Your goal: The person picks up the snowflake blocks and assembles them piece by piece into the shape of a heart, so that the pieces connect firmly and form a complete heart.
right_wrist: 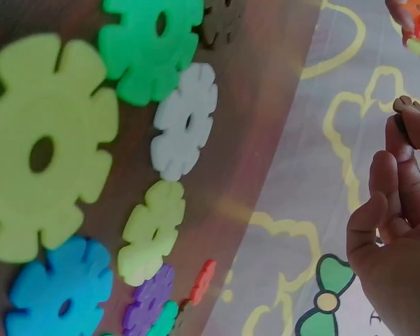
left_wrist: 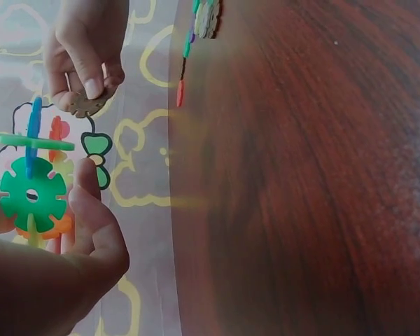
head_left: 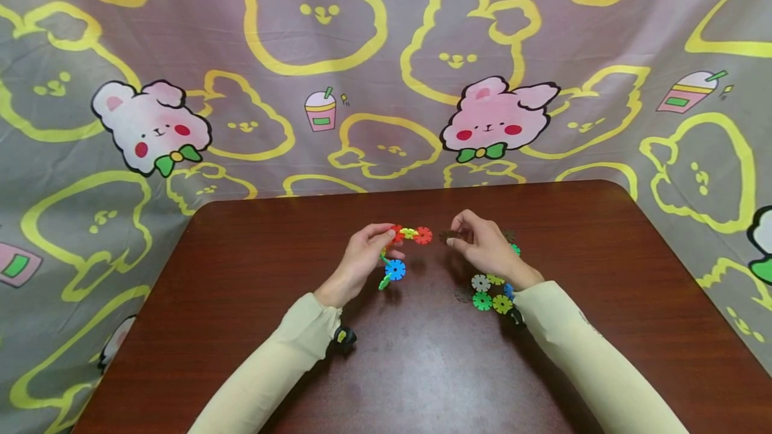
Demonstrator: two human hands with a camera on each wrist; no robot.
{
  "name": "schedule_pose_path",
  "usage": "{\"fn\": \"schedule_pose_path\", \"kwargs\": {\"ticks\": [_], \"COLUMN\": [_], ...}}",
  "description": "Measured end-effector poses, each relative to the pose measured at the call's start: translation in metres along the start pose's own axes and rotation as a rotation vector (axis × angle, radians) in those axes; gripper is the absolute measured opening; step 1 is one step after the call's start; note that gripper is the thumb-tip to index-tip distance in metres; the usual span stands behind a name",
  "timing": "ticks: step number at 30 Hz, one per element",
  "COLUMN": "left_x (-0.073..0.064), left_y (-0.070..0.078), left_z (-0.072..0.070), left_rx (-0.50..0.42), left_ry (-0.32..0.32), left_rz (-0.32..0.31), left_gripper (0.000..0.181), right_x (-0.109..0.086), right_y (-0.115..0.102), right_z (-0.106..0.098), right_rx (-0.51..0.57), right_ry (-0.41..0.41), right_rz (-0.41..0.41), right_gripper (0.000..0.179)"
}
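My left hand (head_left: 364, 256) holds a chain of notched plastic discs slotted into one another. A red disc (head_left: 424, 236) ends the chain on the right, and a blue disc (head_left: 395, 269) hangs below the palm. In the left wrist view a green disc (left_wrist: 33, 194) of the chain faces the camera, near the thumb and fingers. Between thumb and fingertips, my right hand (head_left: 485, 246) pinches a single brown disc (left_wrist: 87, 105). That disc is raised above the table, a short gap to the right of the red one.
Loose discs lie on the brown table (head_left: 193, 300) beneath and beside my right forearm, among them a grey disc (head_left: 480, 282), a green disc (head_left: 482, 301) and a yellow-green disc (head_left: 502, 304). A patterned cloth (head_left: 374, 96) hangs behind the table and at both sides.
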State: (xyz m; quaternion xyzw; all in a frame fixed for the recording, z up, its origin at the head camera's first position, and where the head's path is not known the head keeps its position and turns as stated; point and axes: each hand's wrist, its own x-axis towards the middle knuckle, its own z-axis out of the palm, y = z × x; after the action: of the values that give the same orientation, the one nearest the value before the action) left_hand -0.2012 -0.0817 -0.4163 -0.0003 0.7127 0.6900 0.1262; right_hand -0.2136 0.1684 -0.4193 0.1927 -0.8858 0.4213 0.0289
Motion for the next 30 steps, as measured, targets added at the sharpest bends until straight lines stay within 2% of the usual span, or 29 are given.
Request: {"fn": "schedule_pose_path", "kwargs": {"ticks": [9, 16, 30], "left_x": [0.0, -0.001, -0.001], "left_y": [-0.001, -0.001, -0.003], "left_z": [0.0, 0.0, -0.001], "left_rx": [-0.011, -0.003, 0.018], "left_ry": [0.005, 0.005, -0.001], "left_rz": [0.005, 0.008, 0.03], "left_gripper": [0.035, 0.034, 0.036], "right_x": [-0.002, -0.002, -0.004], "right_y": [-0.008, -0.013, -0.02], "right_z": [0.002, 0.004, 0.004], "right_rx": [-0.017, -0.069, -0.136], "right_ry": [0.012, 0.015, 0.006], "right_rz": [-0.059, -0.123, -0.132], "right_gripper": [0.016, 0.017, 0.017]}}
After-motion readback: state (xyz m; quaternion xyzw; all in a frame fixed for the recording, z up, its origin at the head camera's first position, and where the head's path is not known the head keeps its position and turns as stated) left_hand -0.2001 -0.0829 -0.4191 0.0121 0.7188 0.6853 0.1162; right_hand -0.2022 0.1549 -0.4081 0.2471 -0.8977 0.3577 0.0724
